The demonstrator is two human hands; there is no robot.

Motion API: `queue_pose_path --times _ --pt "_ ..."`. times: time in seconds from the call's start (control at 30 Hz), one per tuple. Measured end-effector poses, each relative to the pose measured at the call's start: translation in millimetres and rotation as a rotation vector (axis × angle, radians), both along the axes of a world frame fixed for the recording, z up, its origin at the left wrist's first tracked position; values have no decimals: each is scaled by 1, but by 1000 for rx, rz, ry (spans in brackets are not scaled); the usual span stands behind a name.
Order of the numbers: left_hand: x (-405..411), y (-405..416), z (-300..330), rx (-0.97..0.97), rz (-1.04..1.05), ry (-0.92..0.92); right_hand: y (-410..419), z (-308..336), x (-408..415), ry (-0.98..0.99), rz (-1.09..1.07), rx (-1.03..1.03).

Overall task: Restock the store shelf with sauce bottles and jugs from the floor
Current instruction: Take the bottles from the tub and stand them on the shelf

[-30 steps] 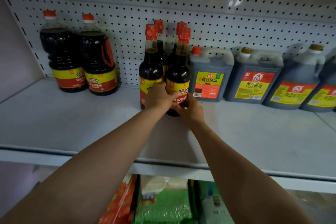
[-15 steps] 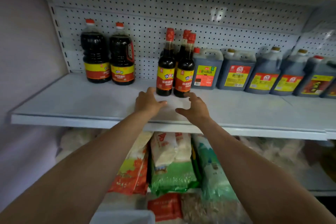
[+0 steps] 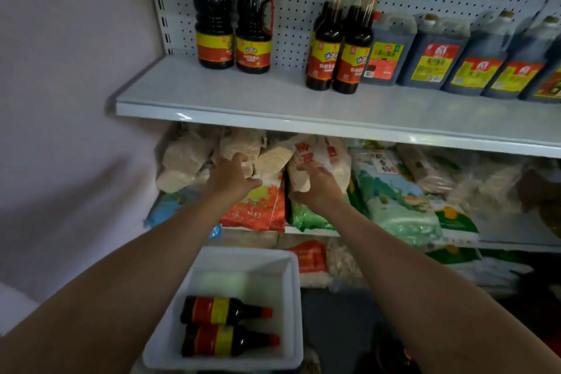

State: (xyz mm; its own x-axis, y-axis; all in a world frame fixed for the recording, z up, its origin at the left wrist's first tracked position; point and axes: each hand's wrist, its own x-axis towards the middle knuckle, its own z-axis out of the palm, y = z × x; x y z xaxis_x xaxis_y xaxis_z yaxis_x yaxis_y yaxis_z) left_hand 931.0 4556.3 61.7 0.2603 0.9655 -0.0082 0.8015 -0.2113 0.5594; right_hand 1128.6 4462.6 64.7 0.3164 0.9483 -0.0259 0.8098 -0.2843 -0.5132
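left hand (image 3: 232,179): mine, empty, fingers loosely spread, in the air below the shelf's front lip, in front of the bags.
right hand (image 3: 318,185): mine, empty, fingers relaxed and slightly curled, just beside the left, level with it, holding nothing.
shelf (image 3: 273,100): white, front edge runs left to right above both hands; pegboard at the back.
open room on shelf: wide bare strip along the front edge; bare gap between the two big bottles and the slim bottles; bare corner left of the big bottles.
big bottles (image 3: 233,15): two, upright, side by side at the back left, near the pegboard.
slim bottles (image 3: 340,37): cluster, upright, mid-shelf, touching each other, right one just beside the first jug.
jugs (image 3: 437,52): row, upright, packed side by side, running from the slim bottles to the right edge of view.
bin (image 3: 291,313): white, on the floor below my arms, between them.
bin bottles (image 3: 224,325): two, lying on their sides, parallel, caps pointing right, in the near half; far half of the bin bare.
bags (image 3: 391,200): packed on the lower shelf, some hang over its front edge.
wall (image 3: 60,100): plain, bounds the shelf on the left.
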Motion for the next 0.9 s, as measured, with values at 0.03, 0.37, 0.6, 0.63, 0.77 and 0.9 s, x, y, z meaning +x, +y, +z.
queue_pose_path --times 0.03,0.37,0.6,0.63,0.77,0.9 --pt "-5 -3 -9 -20 9 7 -3 -8 -4 5 1 -30" --pt "-20 -37 -119 -296 55 115 -23 -120 -5 186 68 -350" --pt "-13 -62 -221 -566 65 209 -44 -232 15 247 81 -691" --pt "-12 -64 -236 -598 61 227 -46 -248 19 251 90 -736" --pt "0 -70 -290 -700 68 254 -52 -298 34 313 33 -846" --pt "11 -73 -345 -717 43 325 -47 -340 45 375 -98 -876"
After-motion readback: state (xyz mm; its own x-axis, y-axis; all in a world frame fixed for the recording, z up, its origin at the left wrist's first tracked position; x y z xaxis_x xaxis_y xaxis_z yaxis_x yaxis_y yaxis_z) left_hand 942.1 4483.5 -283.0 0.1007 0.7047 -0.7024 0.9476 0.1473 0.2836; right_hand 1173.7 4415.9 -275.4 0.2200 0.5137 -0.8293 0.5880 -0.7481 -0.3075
